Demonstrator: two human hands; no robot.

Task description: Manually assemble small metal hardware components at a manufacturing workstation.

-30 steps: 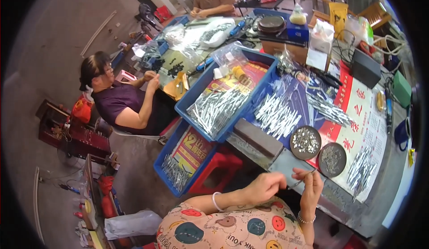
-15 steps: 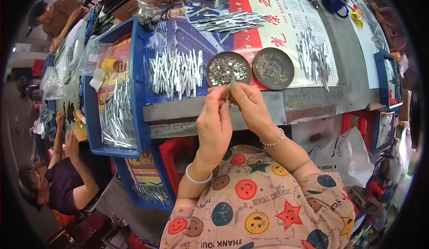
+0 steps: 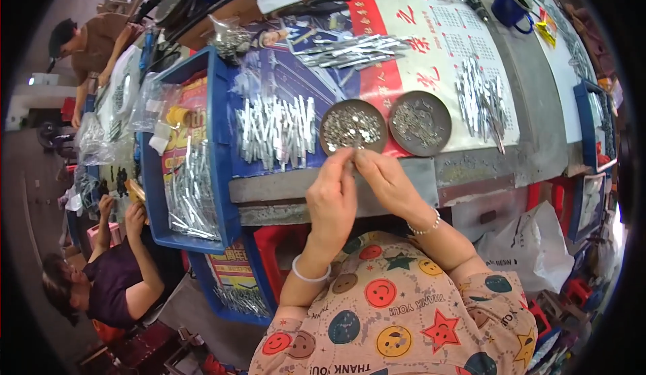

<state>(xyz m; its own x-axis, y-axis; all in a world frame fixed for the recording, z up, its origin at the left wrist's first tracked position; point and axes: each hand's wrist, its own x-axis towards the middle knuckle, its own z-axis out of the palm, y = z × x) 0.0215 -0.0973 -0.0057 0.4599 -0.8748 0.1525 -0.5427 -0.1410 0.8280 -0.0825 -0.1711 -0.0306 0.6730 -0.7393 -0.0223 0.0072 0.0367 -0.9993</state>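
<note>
My left hand (image 3: pixel 333 200) and my right hand (image 3: pixel 391 185) meet at the table's near edge, thumbs and fingertips pinched together. Whatever is between the fingertips is too small and covered to make out. Just beyond them sits a dark round dish (image 3: pixel 350 104) of small shiny metal discs. A second dark dish (image 3: pixel 441 130), to its right, has small thin metal parts in it. Silver metal strips (image 3: pixel 276 132) lie in a pile left of the dishes. Another strip pile (image 3: pixel 356 51) lies farther back, and a third pile (image 3: pixel 481 99) is on the right.
A blue bin (image 3: pixel 223 139) of metal strips stands at the left, with another blue bin (image 3: pixel 264 294) lower down. At the far right are a blue mug (image 3: pixel 509 8) and a blue tray (image 3: pixel 587 132). A white plastic bag (image 3: pixel 535 247) hangs below the table. Two people work at the left.
The whole view has shifted, so the table and hands appear lower and slightly to the right. A thin metal piece that showed between my fingertips is now hidden. Both hands stay pinched together.
</note>
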